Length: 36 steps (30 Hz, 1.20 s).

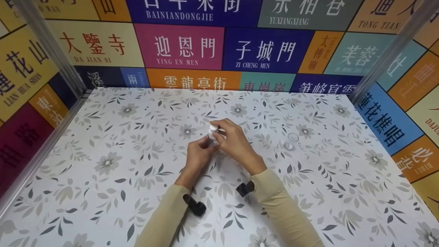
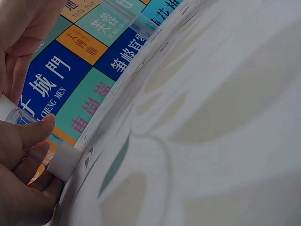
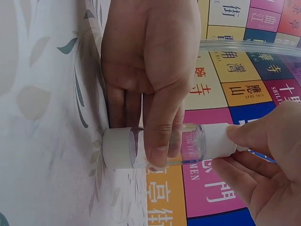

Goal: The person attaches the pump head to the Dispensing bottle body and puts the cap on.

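A small clear bottle point(image 3: 188, 141) with a white base point(image 3: 117, 148) and a white top point(image 3: 218, 140) stands upright on the table, between both hands. My left hand point(image 1: 199, 154) grips the clear body, its thumb and fingers wrapped around from either side just above the base. At the upper end, my right hand point(image 1: 235, 139) pinches the white top between thumb and fingers. In the left wrist view the white base point(image 2: 65, 161) shows below the left fingers, while the right hand point(image 2: 23, 37) appears above. Part of the bottle is hidden behind the fingers in the head view.
A clear, see-through cylindrical cover point(image 1: 289, 146) lies on the table to the right of the hands. A floral-patterned cloth point(image 1: 109, 199) covers the table. Printed panels point(image 1: 181, 48) wall in the back and both sides. Black wrist cameras point(image 1: 194, 205) sit at the sleeves.
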Motion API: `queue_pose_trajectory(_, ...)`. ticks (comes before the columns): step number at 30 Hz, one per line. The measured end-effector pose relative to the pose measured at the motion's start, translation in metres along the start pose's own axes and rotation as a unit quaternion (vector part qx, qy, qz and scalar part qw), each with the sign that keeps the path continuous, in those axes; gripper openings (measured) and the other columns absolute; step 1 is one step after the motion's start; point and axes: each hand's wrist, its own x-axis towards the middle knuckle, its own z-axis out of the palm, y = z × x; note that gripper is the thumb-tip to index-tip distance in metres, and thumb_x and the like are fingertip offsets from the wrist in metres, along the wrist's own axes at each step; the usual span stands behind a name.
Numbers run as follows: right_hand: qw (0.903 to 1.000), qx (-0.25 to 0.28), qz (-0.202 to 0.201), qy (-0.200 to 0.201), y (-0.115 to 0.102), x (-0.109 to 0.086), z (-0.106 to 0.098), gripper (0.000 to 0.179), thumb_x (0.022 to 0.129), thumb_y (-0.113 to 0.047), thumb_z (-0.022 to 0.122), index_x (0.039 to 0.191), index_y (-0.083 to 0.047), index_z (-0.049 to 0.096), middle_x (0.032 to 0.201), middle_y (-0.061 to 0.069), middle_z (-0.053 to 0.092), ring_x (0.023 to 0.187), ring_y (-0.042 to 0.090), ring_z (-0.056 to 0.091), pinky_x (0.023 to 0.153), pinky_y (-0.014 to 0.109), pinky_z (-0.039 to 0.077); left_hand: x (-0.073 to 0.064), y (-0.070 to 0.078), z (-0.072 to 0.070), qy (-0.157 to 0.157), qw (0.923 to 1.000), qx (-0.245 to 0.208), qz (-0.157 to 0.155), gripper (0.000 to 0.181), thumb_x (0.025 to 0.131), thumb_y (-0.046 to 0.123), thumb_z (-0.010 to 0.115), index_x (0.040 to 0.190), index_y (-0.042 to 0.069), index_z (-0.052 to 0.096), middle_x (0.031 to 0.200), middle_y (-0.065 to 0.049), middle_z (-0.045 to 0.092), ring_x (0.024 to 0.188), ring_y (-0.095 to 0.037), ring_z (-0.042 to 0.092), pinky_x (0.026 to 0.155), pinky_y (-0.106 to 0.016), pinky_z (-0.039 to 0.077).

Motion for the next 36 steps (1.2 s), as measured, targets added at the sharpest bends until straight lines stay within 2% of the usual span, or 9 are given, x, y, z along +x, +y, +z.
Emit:
queue_pose_trajectory(3, 1.0000, -0.004, 0.000, 0.003, -0.0007, 0.0001, 0.0002, 0.031, 0.093, 0.002, 0.065, 0.124, 0.003, 0.064, 0.116, 0.017, 0.067, 0.113, 0.027, 0.066, 0.096, 0.026, 0.056, 0.0001, 0.0003, 0.0006, 0.004, 1.0000, 0.003, 0.003, 0.046, 0.079, 0.004, 0.080, 0.123, 0.000, 0.068, 0.123, -0.022, 0.067, 0.120, -0.032, 0.065, 0.102, -0.040, 0.054)
queue_pose_trajectory(12, 0.9996, -0.019, -0.008, 0.021, -0.0026, -0.0002, 0.0012, 0.033, 0.093, -0.002, 0.064, 0.125, 0.004, 0.063, 0.119, 0.018, 0.066, 0.113, 0.029, 0.067, 0.098, 0.033, 0.057, 0.0005, 0.0015, 0.0016, 0.005, 0.9998, 0.012, -0.016, 0.047, 0.078, 0.000, 0.075, 0.124, 0.003, 0.068, 0.123, -0.019, 0.068, 0.116, -0.026, 0.067, 0.101, -0.038, 0.054)
queue_pose_trajectory(17, 0.9997, -0.015, -0.003, 0.017, -0.0017, -0.0002, 0.0010, 0.033, 0.092, -0.001, 0.063, 0.125, 0.003, 0.063, 0.120, 0.017, 0.066, 0.115, 0.028, 0.066, 0.098, 0.031, 0.056, -0.0002, 0.0025, 0.0016, 0.006, 0.9996, 0.022, -0.014, 0.047, 0.077, -0.001, 0.074, 0.123, 0.004, 0.069, 0.121, -0.018, 0.070, 0.109, -0.023, 0.068, 0.098, -0.037, 0.055)
queue_pose_trajectory(28, 0.9999, -0.014, 0.008, 0.003, -0.0013, -0.0009, 0.0001, 0.034, 0.093, -0.001, 0.065, 0.126, 0.003, 0.063, 0.120, 0.018, 0.067, 0.115, 0.028, 0.067, 0.098, 0.028, 0.056, 0.0008, 0.0025, 0.0011, 0.002, 0.9996, 0.012, -0.026, 0.048, 0.079, -0.002, 0.075, 0.126, 0.001, 0.066, 0.128, -0.021, 0.065, 0.124, -0.031, 0.062, 0.106, -0.040, 0.051)
queue_pose_trajectory(36, 0.9998, -0.019, 0.004, 0.010, -0.0011, -0.0015, 0.0022, 0.033, 0.092, -0.001, 0.065, 0.125, 0.004, 0.063, 0.118, 0.019, 0.067, 0.114, 0.029, 0.068, 0.096, 0.029, 0.057, 0.0000, 0.0018, 0.0014, 0.009, 0.9997, 0.011, -0.017, 0.046, 0.079, -0.001, 0.075, 0.123, 0.001, 0.068, 0.123, -0.021, 0.068, 0.116, -0.029, 0.067, 0.100, -0.038, 0.055)
